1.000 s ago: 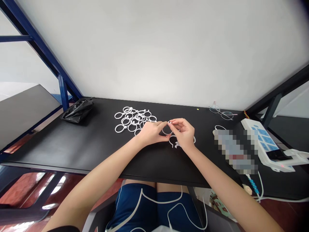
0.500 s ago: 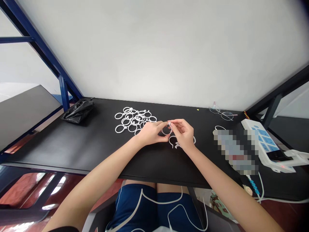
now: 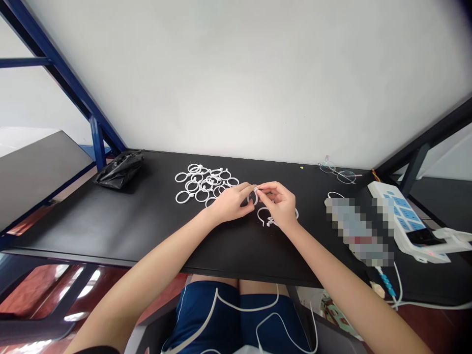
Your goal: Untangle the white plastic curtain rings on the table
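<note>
The held ring [image 3: 256, 198] is thin, white and rounded.

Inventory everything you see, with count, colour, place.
Desk: one, black, centre
Wall: one, white, back
Held ring: one, white, centre
Ring heap: many, white, left of centre
Loose rings: count unclear, white, right of centre
Plastic bag: one, black, far left
Eyeglasses: one pair, clear, back right
Speck: one, yellow, by eyeglasses
Pixelated item: one, grey, right
Power strip: one, white and blue, far right
Cables: several, white, bottom and right
Frame posts: several, blue and black, sides
Panel: one, grey, far left
Floor: one, red, below
Shorts: one pair, blue, bottom
Left hand: one, bare, gripping ring
Right hand: one, bare, gripping ring
</note>
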{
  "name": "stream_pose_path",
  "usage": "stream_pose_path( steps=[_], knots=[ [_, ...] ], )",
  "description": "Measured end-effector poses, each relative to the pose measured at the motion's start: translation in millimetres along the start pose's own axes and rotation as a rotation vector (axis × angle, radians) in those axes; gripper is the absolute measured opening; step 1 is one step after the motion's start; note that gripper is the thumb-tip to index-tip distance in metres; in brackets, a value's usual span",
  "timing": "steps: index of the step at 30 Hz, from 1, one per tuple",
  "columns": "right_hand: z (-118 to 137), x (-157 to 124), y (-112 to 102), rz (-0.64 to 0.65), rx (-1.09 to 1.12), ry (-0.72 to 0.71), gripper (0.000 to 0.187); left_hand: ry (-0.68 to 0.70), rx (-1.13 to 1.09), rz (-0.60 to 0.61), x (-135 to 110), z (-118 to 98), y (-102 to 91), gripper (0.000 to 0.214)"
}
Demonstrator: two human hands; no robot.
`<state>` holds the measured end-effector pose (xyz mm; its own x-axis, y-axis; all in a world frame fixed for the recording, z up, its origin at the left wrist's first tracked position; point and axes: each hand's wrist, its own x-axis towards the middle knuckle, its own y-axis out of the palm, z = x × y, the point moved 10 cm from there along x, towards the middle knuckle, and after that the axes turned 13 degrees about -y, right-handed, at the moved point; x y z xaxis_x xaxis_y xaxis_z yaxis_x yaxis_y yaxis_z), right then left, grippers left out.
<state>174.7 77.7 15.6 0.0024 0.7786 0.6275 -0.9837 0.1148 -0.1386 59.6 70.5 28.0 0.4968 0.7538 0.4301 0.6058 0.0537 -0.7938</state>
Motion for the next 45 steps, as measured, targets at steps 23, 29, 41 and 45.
stream_pose_path(
  steps=[23,29,41,45],
  knots=[
    [20.7,-30.8,58.2,0.756,-0.080,0.049,0.027,-0.173,0.193,-0.143,4.8,24.8,-11.5,0.028],
    [26.1,-40.0,68.8,0.881,-0.266,-0.067,0.004,-0.178,0.195,-0.146,4.7,25.3,-12.2,0.027],
    [14.8,-28.3,58.4,0.767,-0.431,-0.150,0.006,-0.153,0.109,-0.050,3.1,16.4,-8.4,0.027],
    [16.2,-21.3,51.5,0.670,-0.359,-0.155,0.011,-0.172,0.051,-0.030,3.6,17.6,-8.7,0.027]
  ],
)
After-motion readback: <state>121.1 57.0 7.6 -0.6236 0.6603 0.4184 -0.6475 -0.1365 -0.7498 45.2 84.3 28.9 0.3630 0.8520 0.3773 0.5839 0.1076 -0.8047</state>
